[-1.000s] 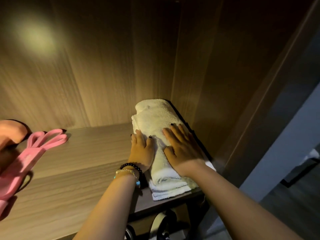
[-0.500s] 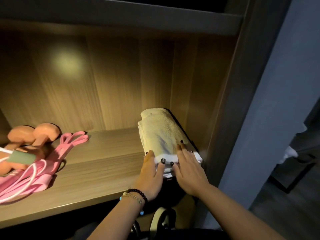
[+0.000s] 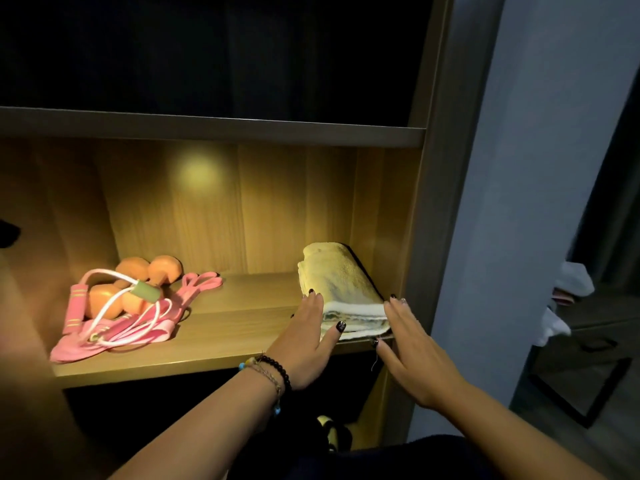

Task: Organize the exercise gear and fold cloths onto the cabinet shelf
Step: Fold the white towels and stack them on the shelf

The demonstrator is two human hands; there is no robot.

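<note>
Wooden cabinet shelf (image 3: 221, 327) holds orange dumbbells (image 3: 138, 289), jump rope (image 3: 104, 306) and pink bands (image 3: 194, 289) at left; folded towel (image 3: 341, 289) at right, left hand (image 3: 306, 341) and right hand (image 3: 412, 355) flat-fingered beside it, grasping nothing; task looks nearly done

grey wall (image 3: 519, 202), white cloths (image 3: 573, 280) beyond doorway

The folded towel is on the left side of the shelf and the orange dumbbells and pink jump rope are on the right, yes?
Not quite, the sides are swapped. The head view shows the folded towel at the right end of the shelf, against the cabinet wall, with the left hand and right hand at its front. The orange dumbbells and pink jump rope are on the left.
</note>
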